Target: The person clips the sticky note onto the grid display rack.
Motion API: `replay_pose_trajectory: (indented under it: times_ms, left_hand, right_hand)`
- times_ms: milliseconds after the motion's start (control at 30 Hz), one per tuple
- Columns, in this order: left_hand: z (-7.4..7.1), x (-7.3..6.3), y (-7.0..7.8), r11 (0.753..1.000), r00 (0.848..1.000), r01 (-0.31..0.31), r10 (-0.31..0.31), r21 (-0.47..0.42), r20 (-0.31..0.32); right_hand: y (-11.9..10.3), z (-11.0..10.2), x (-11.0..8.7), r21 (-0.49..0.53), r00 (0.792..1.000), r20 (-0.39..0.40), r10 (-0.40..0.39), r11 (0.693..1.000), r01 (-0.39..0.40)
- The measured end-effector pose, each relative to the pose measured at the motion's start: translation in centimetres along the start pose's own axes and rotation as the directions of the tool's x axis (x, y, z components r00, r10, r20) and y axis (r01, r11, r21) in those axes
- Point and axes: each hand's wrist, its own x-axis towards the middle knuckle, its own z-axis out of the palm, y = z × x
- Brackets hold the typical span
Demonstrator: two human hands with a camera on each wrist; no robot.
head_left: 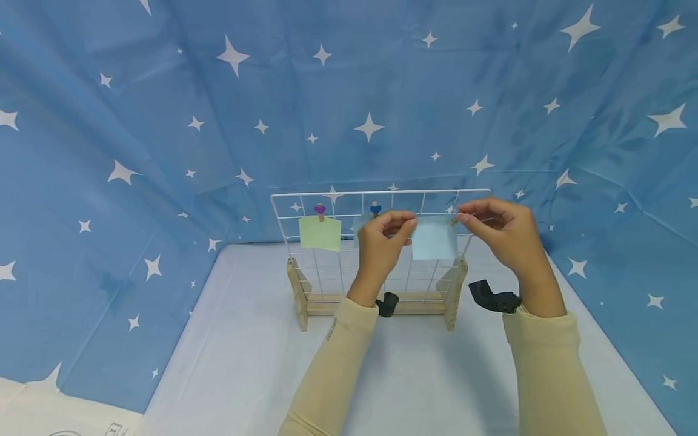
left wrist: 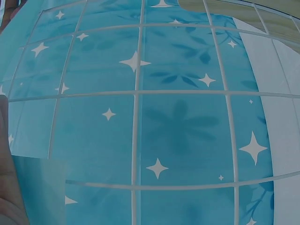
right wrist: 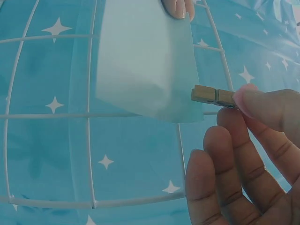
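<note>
My left hand (head_left: 378,248) pinches a light blue paper note (head_left: 434,239) by its upper left corner, holding it in front of a white wire grid (head_left: 382,192). Between thumb and index finger of my right hand (head_left: 504,236) is a small wooden clothespin (right wrist: 213,95), its tip at the note's upper right edge. Whether its jaws bite the paper I cannot tell. Further left on the grid hang a light green note (head_left: 319,237) under a purple heart clothespin (head_left: 320,210) and another blue note (head_left: 357,225) under a blue heart clothespin (head_left: 375,209), partly hidden by my left hand.
Wooden feet (head_left: 451,297) and a crossbar (head_left: 420,307) carry the grid on a white tabletop (head_left: 245,339). A blue cloth with white stars (head_left: 327,121) hangs behind and at both sides. Black wrist mounts (head_left: 491,298) stick out from my wrists.
</note>
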Motion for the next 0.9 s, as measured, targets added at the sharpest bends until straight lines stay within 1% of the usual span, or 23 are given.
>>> replay_pose_trajectory:
  times_ms: [267, 433, 600, 667, 767, 900]
  left_hand:
    - [0.4, 0.1, -0.2, 1.0, 1.0, -0.015, 0.016, 0.013, -0.023]
    - [0.6, 0.1, -0.2, 1.0, 0.999, -0.013, 0.015, 0.024, -0.043]
    - [0.8, 0.1, -0.1, 0.999, 0.998, -0.012, 0.014, 0.035, -0.058]
    - [0.9, 0.1, -0.1, 0.999, 0.998, -0.016, 0.019, 0.046, -0.064]
    - [1.1, 0.2, -0.2, 0.997, 0.997, -0.025, 0.03, 0.069, -0.077]
    - [1.3, 0.2, -0.2, 0.994, 0.994, -0.042, 0.052, 0.1, -0.098]
  right_hand:
    - [-0.1, 0.1, 0.4, -0.022, 0.998, -0.032, -0.051, 0.998, 0.051]
    - [-0.3, 0.3, 0.7, -0.027, 0.997, -0.047, -0.061, 0.998, 0.06]
    - [-0.4, 0.5, 1.0, -0.013, 0.995, -0.064, -0.081, 0.997, 0.081]
    - [-0.5, 0.6, 1.1, -0.024, 0.993, -0.073, -0.096, 0.995, 0.095]
    - [-0.5, 0.8, 1.4, -0.088, 0.988, -0.082, -0.13, 0.989, 0.122]
    - [-0.7, 1.3, 1.8, -0.206, 0.983, -0.065, -0.173, 0.966, 0.156]
